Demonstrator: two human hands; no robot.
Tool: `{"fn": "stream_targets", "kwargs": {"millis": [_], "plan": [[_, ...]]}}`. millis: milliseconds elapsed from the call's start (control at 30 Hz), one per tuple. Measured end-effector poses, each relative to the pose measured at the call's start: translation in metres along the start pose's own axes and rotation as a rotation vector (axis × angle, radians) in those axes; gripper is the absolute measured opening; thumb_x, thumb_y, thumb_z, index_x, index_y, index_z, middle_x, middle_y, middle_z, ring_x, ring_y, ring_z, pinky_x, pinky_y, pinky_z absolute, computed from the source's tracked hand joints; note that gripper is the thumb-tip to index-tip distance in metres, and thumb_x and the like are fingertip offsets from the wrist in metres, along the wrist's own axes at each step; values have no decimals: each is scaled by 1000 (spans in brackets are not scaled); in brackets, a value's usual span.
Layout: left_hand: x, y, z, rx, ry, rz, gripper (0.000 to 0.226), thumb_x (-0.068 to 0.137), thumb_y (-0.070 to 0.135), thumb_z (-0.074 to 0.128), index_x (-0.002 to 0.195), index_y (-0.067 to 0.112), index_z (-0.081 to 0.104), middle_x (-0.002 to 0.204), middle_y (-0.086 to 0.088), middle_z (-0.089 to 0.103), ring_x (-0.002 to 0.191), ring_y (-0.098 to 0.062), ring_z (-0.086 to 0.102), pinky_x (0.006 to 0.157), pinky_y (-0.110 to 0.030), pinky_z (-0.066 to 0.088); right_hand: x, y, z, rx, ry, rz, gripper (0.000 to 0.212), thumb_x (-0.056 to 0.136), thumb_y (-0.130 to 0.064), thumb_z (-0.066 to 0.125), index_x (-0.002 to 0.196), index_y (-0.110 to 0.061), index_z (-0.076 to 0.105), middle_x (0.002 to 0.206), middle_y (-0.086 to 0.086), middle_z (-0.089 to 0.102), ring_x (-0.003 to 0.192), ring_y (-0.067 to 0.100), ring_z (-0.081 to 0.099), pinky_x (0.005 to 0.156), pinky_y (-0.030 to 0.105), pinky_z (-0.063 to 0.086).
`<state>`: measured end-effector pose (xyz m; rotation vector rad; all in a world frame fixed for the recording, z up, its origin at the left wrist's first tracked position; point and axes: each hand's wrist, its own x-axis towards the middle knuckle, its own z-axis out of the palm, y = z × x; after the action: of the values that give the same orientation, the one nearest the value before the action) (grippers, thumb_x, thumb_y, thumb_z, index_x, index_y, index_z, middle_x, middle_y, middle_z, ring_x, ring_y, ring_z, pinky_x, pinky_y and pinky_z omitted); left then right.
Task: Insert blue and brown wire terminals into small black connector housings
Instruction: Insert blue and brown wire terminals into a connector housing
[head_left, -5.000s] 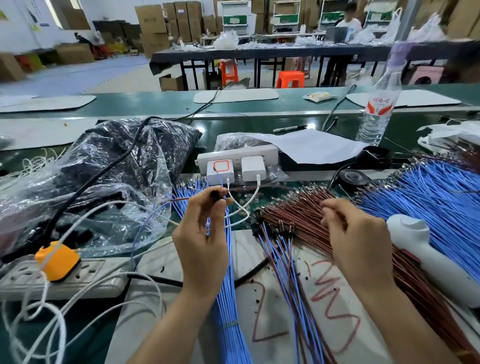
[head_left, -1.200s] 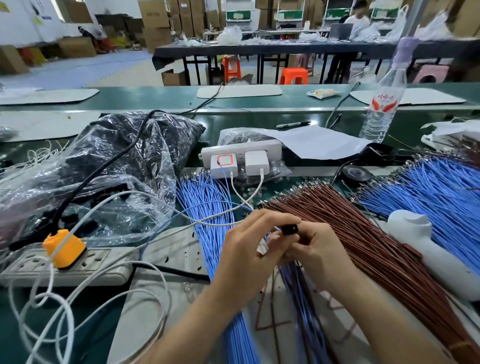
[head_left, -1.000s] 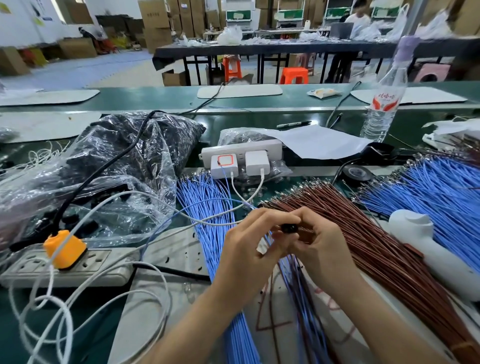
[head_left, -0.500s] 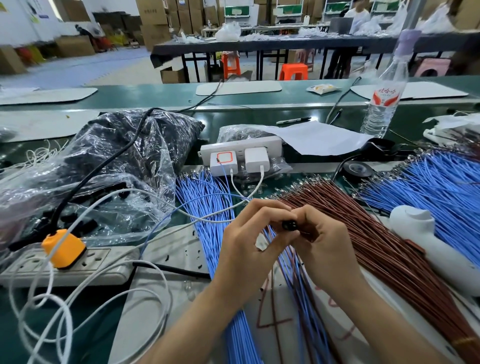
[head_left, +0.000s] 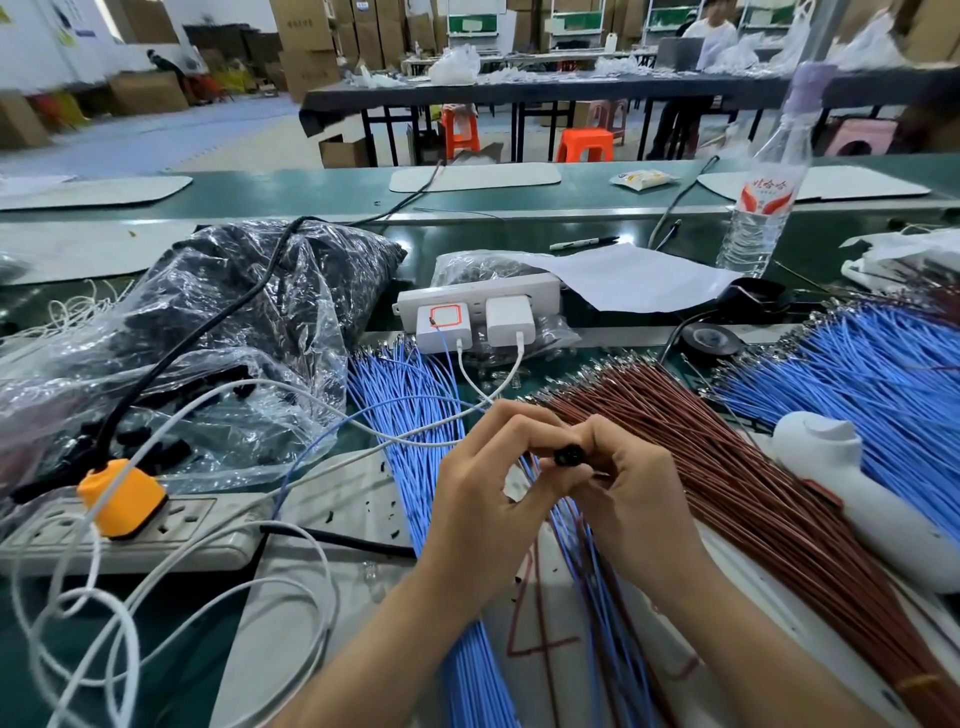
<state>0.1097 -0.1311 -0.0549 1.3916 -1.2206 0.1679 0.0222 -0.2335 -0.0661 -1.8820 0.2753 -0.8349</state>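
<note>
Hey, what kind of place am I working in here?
Most likely a factory wire-harness assembly workshop: bundled blue wires and brown wires lie in front, a green conveyor line runs across, and cardboard boxes are stacked behind.

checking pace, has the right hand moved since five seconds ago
Yes. The right hand has shifted left, away from the white plastic tool, to meet the left hand at the small black housing.

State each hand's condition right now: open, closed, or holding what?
Left hand: pinches the small black plastic connector housing.
Right hand: pinches the same housing's other side.
</note>
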Motion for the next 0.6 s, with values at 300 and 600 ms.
{"fn": "stream_targets", "kwargs": {"millis": [300, 600], "plan": [[0, 2, 0, 40, -22, -8, 14, 78, 7, 74, 88, 0, 68, 93, -4, 61, 88, -6, 60, 80, -19, 49, -3, 4, 5, 53, -1, 44, 28, 80, 9, 66, 77, -17, 59, 69, -9, 61, 62, 7, 58, 55, 27, 47], [2, 5, -2, 75, -20, -41, 15, 80, 11, 72, 92, 3, 70, 89, -1, 62, 84, -10, 57, 79, -13, 41, -3, -5, 3, -16, 100, -130, 15, 81, -21, 68, 89, -34, 71, 91, -13, 68, 84, 8, 66, 71, 18, 50]]}}
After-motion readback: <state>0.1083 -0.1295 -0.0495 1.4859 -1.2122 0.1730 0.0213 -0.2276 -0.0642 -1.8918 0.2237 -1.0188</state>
